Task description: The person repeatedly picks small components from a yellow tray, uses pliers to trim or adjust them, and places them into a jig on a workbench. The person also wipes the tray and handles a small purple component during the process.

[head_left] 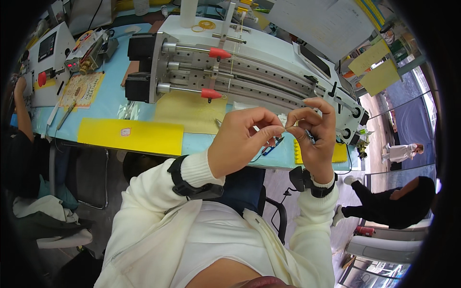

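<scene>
Above the front edge of the bench, my left hand [245, 139] and my right hand [314, 137] meet fingertip to fingertip. Each is closed in a pinch of thumb and forefinger; whatever lies between the tips is too small to make out. A small dark, shiny piece shows against my right palm, its kind unclear. Just under the hands a small hand tool [273, 145] with blue and red handles lies on the bench, partly hidden. Behind them stands a long metal machine [192, 72] with rods, two red tips [211, 93] and a pale thread strung near them.
A yellow strip [129, 136] runs along the front edge of the blue bench mat [194, 144]. Yellow notepad sheets [343, 152] lie by my right wrist. At the left are a control box [89, 53] and a pen-like tool [67, 115]. Another person's arm [21, 103] is at far left.
</scene>
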Motion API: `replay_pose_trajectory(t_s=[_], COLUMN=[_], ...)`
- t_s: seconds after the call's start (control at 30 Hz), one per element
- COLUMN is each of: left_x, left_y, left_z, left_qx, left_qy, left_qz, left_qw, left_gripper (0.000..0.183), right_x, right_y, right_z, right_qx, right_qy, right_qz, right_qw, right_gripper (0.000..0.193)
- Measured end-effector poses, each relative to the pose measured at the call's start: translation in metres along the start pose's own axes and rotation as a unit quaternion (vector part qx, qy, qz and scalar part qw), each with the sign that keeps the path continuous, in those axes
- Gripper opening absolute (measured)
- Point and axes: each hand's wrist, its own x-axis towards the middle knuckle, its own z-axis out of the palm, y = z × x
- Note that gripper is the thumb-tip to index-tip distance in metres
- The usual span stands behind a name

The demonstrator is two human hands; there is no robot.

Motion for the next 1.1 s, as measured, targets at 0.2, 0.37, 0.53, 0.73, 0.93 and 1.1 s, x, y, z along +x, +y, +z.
replay_pose_trajectory(t_s=[0.2, 0.37, 0.53, 0.73, 0.93, 1.1], left_x=[-0.014, -0.031, -0.041, -0.052, -0.064, -0.09], left_y=[-0.008, -0.009, -0.008, -0.007, -0.013, -0.019], left_z=[-0.012, -0.021, -0.035, -0.059, -0.07, -0.095], left_qx=[0.266, 0.1, 0.029, 0.018, 0.018, -0.013], left_qy=[0.118, 0.108, 0.131, 0.17, 0.233, 0.304], left_qz=[0.181, 0.068, 0.044, 0.014, 0.068, 0.056], left_qw=[0.939, 0.987, 0.99, 0.985, 0.97, 0.951], left_gripper=[0.01, 0.006, 0.011, 0.009, 0.01, 0.01], right_x=[0.035, 0.08, 0.105, 0.114, 0.118, 0.07], right_y=[-0.001, 0.034, 0.065, 0.067, 0.043, 0.014], right_z=[0.01, 0.036, 0.064, 0.074, 0.097, 0.125], right_qx=[-0.001, -0.128, -0.203, -0.312, -0.167, -0.062], right_qy=[-0.041, 0.072, 0.076, 0.048, 0.019, -0.098], right_qz=[0.065, 0.063, 0.03, 0.098, 0.007, -0.014], right_qw=[0.997, 0.987, 0.976, 0.944, 0.986, 0.993], right_gripper=[0.047, 0.03, 0.032, 0.016, 0.007, 0.005])
